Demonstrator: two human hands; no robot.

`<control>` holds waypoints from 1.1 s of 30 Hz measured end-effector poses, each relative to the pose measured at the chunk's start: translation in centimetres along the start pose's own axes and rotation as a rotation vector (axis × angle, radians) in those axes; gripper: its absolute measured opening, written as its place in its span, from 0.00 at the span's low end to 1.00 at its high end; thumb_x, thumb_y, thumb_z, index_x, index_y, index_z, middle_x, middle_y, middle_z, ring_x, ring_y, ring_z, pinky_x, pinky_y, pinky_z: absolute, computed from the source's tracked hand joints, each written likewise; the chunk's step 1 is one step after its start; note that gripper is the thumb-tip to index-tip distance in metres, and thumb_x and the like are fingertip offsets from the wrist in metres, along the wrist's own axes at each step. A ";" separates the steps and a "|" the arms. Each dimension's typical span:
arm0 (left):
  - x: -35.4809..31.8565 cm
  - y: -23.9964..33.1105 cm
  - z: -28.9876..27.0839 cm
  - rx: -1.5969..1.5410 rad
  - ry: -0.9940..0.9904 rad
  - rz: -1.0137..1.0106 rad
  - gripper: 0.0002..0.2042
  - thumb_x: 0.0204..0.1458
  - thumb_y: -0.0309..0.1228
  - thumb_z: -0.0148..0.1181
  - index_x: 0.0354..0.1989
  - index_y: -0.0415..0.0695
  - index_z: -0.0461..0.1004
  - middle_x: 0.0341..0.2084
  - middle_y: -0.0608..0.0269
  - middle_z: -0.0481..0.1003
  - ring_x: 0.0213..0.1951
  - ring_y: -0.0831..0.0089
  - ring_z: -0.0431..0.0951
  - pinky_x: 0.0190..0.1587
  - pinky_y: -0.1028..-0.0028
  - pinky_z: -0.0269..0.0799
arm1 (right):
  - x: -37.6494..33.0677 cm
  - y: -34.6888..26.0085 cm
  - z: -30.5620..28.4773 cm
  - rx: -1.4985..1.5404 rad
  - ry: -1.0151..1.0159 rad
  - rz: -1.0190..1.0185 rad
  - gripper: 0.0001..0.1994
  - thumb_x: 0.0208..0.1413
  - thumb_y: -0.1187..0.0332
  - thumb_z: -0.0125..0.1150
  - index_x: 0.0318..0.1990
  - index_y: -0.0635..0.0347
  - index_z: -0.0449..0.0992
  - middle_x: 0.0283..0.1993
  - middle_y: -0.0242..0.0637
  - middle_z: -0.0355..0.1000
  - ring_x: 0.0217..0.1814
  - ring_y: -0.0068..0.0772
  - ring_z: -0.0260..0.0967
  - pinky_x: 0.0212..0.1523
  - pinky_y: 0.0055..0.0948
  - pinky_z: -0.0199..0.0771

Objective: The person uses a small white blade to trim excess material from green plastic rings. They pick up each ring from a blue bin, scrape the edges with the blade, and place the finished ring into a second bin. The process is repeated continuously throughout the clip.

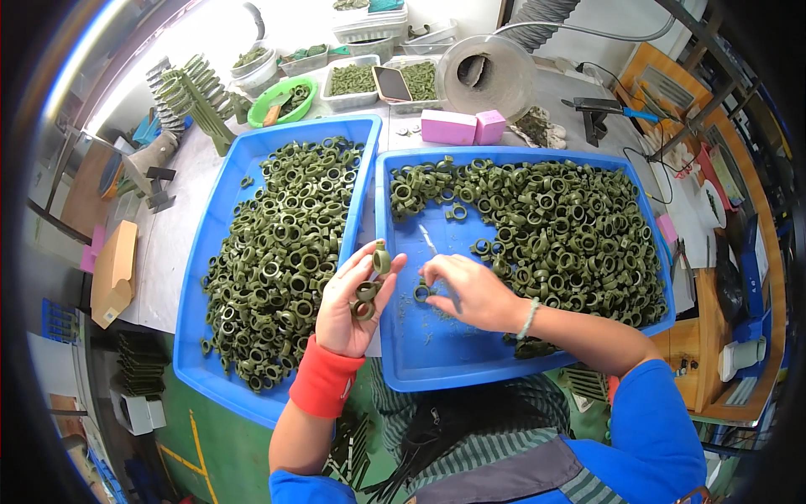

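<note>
Head view, looking down at a grey worktable (pixel 180 227) with two blue plastic trays side by side.

Left hand (pixel 353 298): palm up, between the two trays, just over the inner edge of the left blue tray (pixel 220 227). It holds several olive-green plastic ring parts (pixel 367 294): one upright ring pinched at the fingertips, two or so more cupped in the palm below it. Fingers curled in, narrow. Red wristband (pixel 323 380) on that wrist.

Right hand (pixel 470 290): over the bare floor of the right blue tray (pixel 420 353), fingers closed down on a single olive-green ring (pixel 421 292) that lies on or just above the tray floor. Cannot tell whether it's lifted clear. Pale bead bracelet (pixel 528 317) on the wrist. A thin light blade-like tool (pixel 429 241) sticks up from the hand; cannot tell exactly how it's gripped.

Left tray: a dense pile of loose green rings (pixel 281 252) covers most of its length.
Right tray: a heap of green rings (pixel 562 231) fills the far and right parts; the near-left part is mostly bare with small green trimmings (pixel 428 319) scattered around.

Behind the trays: two pink blocks (pixel 462 126), clear bins with more green parts (pixel 353 80), a phone (pixel 391 83) lying across the bins, a green bowl (pixel 281 99), a round clear container (pixel 487 76) with a corrugated hose (pixel 537 25) above it. Green moulded racks (pixel 197 101) at far left.
</note>
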State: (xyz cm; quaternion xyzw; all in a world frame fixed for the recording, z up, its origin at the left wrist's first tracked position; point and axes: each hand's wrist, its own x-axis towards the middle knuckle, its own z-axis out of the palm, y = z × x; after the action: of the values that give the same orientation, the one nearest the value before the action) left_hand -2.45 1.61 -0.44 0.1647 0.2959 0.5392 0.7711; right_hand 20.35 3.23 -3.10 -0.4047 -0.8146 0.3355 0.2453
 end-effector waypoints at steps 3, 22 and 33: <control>-0.1 0.0 1.8 -0.103 0.089 -0.058 0.14 0.66 0.32 0.53 0.54 0.37 0.71 0.43 0.59 0.76 0.52 0.66 0.78 0.48 0.72 0.82 | 0.6 1.8 1.2 -0.135 -0.085 -0.146 0.18 0.46 0.74 0.71 0.41 0.59 0.68 0.44 0.40 0.74 0.53 0.50 0.70 0.53 0.40 0.72; -1.2 -1.0 2.5 0.698 -0.040 0.001 0.07 0.61 0.26 0.60 0.45 0.39 0.78 0.30 0.68 0.76 0.30 0.85 0.72 0.25 0.84 0.64 | -1.8 -2.6 -3.2 0.433 0.214 -0.031 0.10 0.56 0.74 0.68 0.44 0.64 0.77 0.36 0.35 0.78 0.37 0.22 0.77 0.39 0.23 0.77; -1.2 -1.3 2.4 0.654 -0.086 -0.018 0.09 0.64 0.27 0.55 0.49 0.39 0.76 0.30 0.66 0.75 0.29 0.85 0.71 0.25 0.84 0.64 | -1.8 -2.8 -3.0 0.136 0.344 -0.217 0.11 0.51 0.76 0.71 0.41 0.60 0.77 0.36 0.38 0.78 0.35 0.34 0.79 0.37 0.29 0.79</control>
State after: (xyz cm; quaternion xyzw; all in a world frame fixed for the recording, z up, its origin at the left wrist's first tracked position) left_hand -0.24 0.16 0.97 0.4235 0.4219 0.4014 0.6939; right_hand 21.94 1.56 0.77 -0.3485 -0.7751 0.2873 0.4418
